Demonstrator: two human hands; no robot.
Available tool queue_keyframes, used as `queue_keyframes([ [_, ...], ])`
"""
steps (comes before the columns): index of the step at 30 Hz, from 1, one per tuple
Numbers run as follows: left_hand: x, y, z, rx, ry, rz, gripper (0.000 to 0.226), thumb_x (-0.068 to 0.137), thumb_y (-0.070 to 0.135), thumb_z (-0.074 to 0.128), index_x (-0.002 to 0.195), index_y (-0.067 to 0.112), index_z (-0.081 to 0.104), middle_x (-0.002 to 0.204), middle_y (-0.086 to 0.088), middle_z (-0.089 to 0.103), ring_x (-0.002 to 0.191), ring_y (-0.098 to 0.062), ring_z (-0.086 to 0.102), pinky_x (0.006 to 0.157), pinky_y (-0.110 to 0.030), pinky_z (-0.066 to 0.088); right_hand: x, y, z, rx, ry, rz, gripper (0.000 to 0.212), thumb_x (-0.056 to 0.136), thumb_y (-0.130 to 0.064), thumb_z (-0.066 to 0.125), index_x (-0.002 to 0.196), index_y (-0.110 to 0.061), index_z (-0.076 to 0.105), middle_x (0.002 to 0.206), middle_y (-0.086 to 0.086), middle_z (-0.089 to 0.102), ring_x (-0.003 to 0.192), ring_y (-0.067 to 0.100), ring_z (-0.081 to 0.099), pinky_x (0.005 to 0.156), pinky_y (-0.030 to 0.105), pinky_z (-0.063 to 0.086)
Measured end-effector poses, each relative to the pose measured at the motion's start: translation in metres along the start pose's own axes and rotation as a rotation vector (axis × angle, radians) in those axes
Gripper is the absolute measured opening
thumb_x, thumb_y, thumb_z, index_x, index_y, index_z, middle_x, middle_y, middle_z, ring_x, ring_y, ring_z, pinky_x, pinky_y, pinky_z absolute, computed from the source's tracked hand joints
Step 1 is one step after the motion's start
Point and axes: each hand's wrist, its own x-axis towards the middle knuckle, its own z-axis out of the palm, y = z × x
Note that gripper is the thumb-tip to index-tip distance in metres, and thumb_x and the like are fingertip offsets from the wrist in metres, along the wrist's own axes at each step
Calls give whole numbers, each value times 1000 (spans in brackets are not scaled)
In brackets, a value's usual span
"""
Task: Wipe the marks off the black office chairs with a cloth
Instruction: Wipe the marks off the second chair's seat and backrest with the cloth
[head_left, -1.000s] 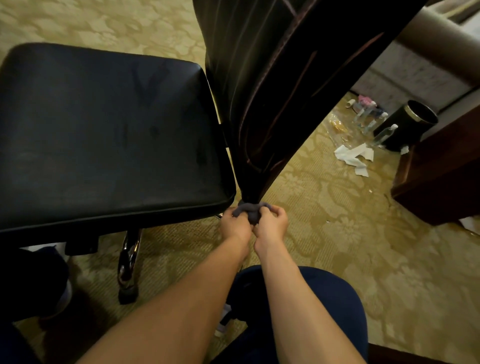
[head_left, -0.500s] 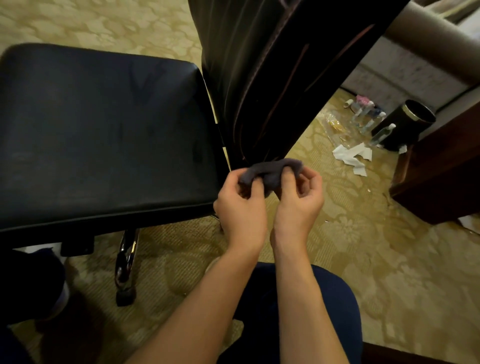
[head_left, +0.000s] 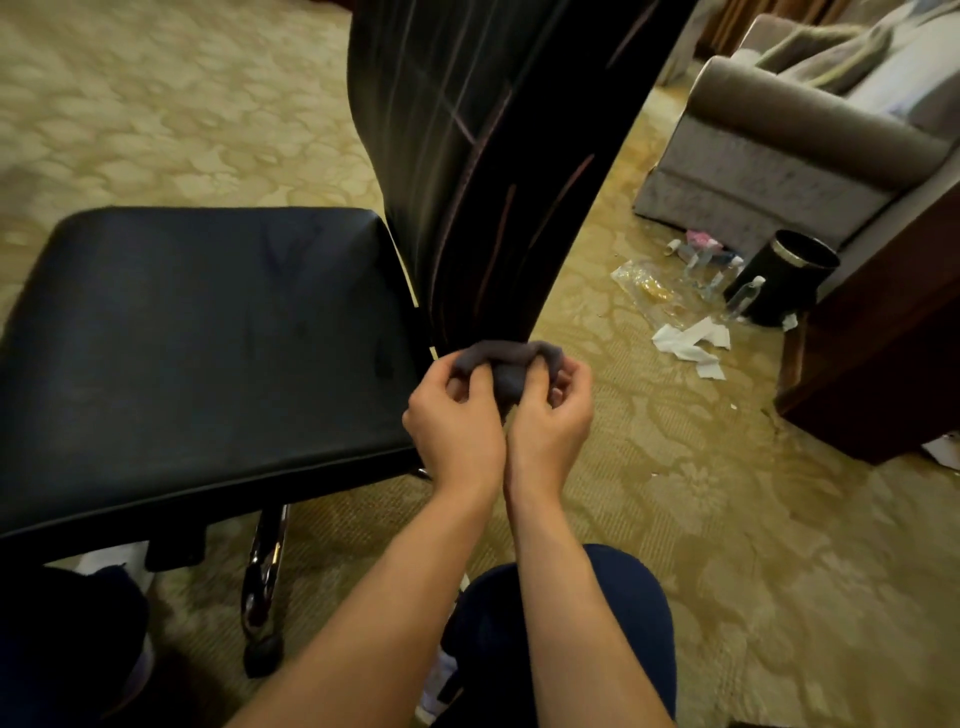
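At the centre of the view, just below the narrow foot of the chair backrest (head_left: 498, 171), a bunched grey cloth (head_left: 506, 366) is held between both hands: the left hand (head_left: 457, 423) pinches its left side with curled fingers and thumb, and the right hand (head_left: 550, 421) curls round its right side the same way. The cloth lies at or just short of the backrest's lower edge; whether it touches cannot be told. Faint pinkish streaks run down the black backrest, whose top is cut off by the frame. At nine o'clock lies the black seat (head_left: 208, 332), its near left corner cut off, with a chrome leg (head_left: 265, 577) under it. No brand, label or writing can be read anywhere. At two o'clock a black bin (head_left: 779, 283) stands on the patterned carpet (head_left: 675, 493) amid white paper scraps (head_left: 691, 340) and clear bottles (head_left: 743, 296), too small to make out. Beyond are a grey sofa (head_left: 789, 150) and, at three o'clock, a dark wooden cabinet (head_left: 893, 364), both partly cut off.
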Motion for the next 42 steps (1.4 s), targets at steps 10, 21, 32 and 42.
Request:
queue_keyframes([
  [10, -8, -10, 1, 253, -68, 44, 14, 94, 14, 60, 100, 17, 73, 86, 1, 72, 89, -19, 68, 78, -32, 55, 16, 6, -9, -269, -157, 75, 4, 95, -13, 56, 94, -17, 57, 91, 0, 65, 89, 20, 64, 73, 28, 48],
  [21, -11, 82, 8, 93, -53, 235, 21, 94, 14, 63, 111, 20, 73, 83, 18, 67, 83, 10, 65, 71, -5, 48, 62, -114, -14, -106, -158, -195, 14, 96, -17, 59, 85, -26, 57, 82, -11, 64, 73, -2, 61, 67, 17, 49],
  [32, -9, 55, -1, 296, -95, 156, 24, 95, 21, 62, 117, 21, 71, 96, 3, 72, 92, -13, 68, 82, -34, 59, 54, -51, -26, -551, -312, -87, 5, 97, -18, 52, 96, -20, 57, 98, -2, 62, 92, 19, 61, 74, 34, 49],
  [42, -16, 136, 14, 54, -44, 329, 21, 95, 20, 63, 113, 22, 74, 89, 9, 74, 86, -3, 69, 81, -34, 60, 80, -167, -33, -183, -243, -177, 7, 100, -19, 49, 94, -22, 51, 82, 2, 64, 70, 11, 65, 69, 37, 58],
])
